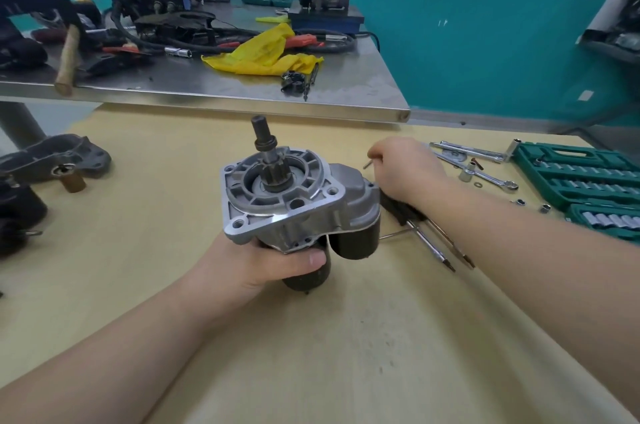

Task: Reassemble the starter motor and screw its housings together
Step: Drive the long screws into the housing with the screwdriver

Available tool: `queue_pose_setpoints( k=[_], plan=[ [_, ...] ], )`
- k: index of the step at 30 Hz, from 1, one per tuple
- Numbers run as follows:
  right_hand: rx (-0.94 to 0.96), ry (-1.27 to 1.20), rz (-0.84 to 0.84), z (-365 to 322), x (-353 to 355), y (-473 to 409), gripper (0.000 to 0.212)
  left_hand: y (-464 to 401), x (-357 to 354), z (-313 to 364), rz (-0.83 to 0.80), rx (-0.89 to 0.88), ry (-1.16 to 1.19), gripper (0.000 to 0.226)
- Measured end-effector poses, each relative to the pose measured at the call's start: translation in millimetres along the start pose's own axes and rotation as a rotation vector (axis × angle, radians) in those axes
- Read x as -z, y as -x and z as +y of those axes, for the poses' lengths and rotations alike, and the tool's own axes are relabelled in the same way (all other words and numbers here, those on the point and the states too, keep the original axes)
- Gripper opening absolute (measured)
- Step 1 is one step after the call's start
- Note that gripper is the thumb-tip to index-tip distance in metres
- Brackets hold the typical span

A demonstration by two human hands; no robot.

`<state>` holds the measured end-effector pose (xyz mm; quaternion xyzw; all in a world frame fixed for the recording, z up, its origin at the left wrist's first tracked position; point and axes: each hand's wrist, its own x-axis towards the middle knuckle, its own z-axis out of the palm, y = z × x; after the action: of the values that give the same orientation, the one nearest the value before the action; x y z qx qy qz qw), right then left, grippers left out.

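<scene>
Left hand (277, 260), nearest the lens, grips the dark body of the starter motor (294, 201), thumb curled across it, lifted over the middle of the wooden tabletop (242, 354). Long axis runs bottom-to-top, tilted away; pinion shaft (265, 143) points toward the far edge, silver housing (277, 188) faces the camera. Right hand (405, 170) sits just right of the motor, fingers pinching a small screw (367, 164). Judgement: screw goes into a housing hole next, a short leftward reach; right hand is the nearer one. Screwdrivers (436, 247) lie under the right forearm, wrenches (478, 167) and green socket case (581, 181) toward the right edge. Spare grey housing (59, 160) at the left edge, well apart. Nothing blocks the path.
</scene>
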<state>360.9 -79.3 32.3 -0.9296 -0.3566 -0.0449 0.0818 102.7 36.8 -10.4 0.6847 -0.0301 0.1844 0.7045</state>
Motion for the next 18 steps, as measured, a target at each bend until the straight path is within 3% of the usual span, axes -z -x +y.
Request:
queue_pose_setpoints(
  k=[4,7,10,12,15,18],
  plan=[
    [0.085,0.225,-0.209,7.4,-7.8,-42.3,0.052,-2.5,-2.4,3.3,-0.024,-0.036,-0.050,0.058],
    [0.170,0.392,-0.191,4.7,-10.9,-53.4,0.031,-4.0,-3.6,3.9,-0.041,-0.063,-0.065,0.055],
    [0.203,0.411,-0.165,2.2,-8.2,-54.3,0.015,-4.1,-4.4,4.5,-0.034,-0.078,-0.049,0.054],
    [0.186,0.277,-0.137,-0.8,-1.4,-48.8,0.008,-3.3,-4.6,3.7,-0.023,-0.076,-0.033,0.052],
    [0.125,-0.110,-0.032,-12.6,14.5,-33.1,0.005,-2.3,-4.4,0.2,0.000,-0.046,-0.019,0.053],
    [0.106,-0.479,0.084,-25.4,35.7,-1.5,0.015,-1.6,-6.2,-3.5,0.018,-0.030,0.006,0.057]
  ],
)
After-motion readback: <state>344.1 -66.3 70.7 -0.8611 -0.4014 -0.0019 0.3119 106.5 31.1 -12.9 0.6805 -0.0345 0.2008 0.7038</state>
